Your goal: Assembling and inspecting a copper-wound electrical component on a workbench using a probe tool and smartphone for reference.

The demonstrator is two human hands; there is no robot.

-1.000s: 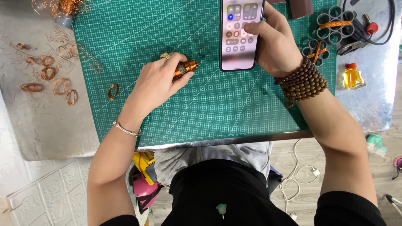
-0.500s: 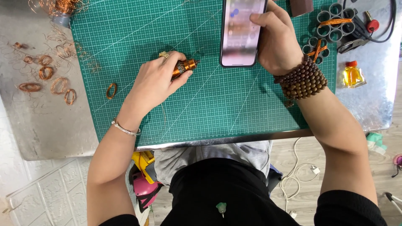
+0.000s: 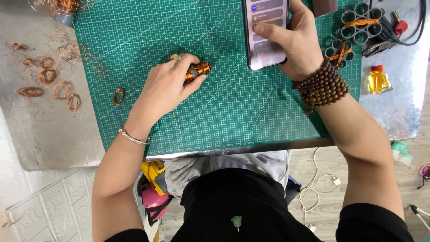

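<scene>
The left hand [image 3: 168, 87] lay on the green cutting mat [image 3: 215, 121], fingers curled loosely around a small copper-coloured tool [image 3: 199, 70] whose tip poked out past the thumb; the grip looked closed but light. The right hand [image 3: 293, 42] held a phone [image 3: 266, 31] upright near the mat's far edge, fingers wrapped behind it and thumb on the screen. Several finished copper wire rings [image 3: 49, 83] lay on the metal tabletop [image 3: 45, 134] to the left, and one ring [image 3: 118, 96] sat on the mat beside the left wrist; as I judged it, some coils were done, and winding was paused while the phone was being used.
</scene>
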